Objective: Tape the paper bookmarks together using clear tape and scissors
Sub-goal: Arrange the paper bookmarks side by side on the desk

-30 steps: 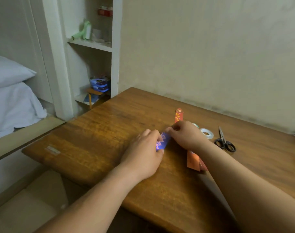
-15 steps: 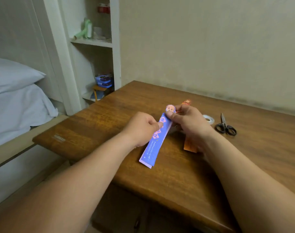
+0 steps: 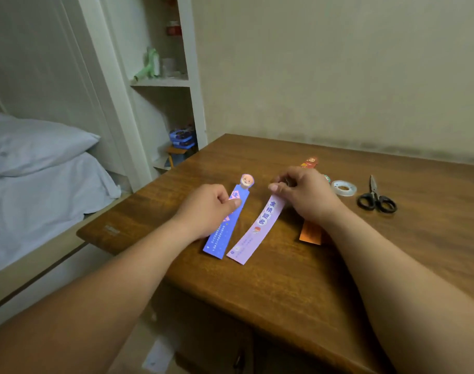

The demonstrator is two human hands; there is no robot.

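A: How are the two bookmarks held at this moment?

B: The blue bookmark (image 3: 225, 220) is pinched near its top by the left hand (image 3: 206, 211), thumb pressed on its face. The lilac bookmark (image 3: 257, 228) is clamped at its upper end by the right hand (image 3: 303, 195), fingers closed on it. The two strips lie close together on the desk (image 3: 284, 287), splayed at the top and nearly meeting at the near ends.

A: What should be done for the step to go well?

B: It is judged that alignment comes first. The long edges should be brought parallel and just touching, without overlap, and the strips pressed flat, since the lilac one looks slightly bowed.

A: And the tape?

B: The tape (image 3: 344, 187) lies beyond the right hand, the scissors (image 3: 376, 198) just past it, both untouched. One hand would have to be freed for them, so the strips are best pinned by the other.

A: Anything else nearby?

B: An orange bookmark (image 3: 310, 234) is partly hidden under the right wrist; it should not be dragged along.
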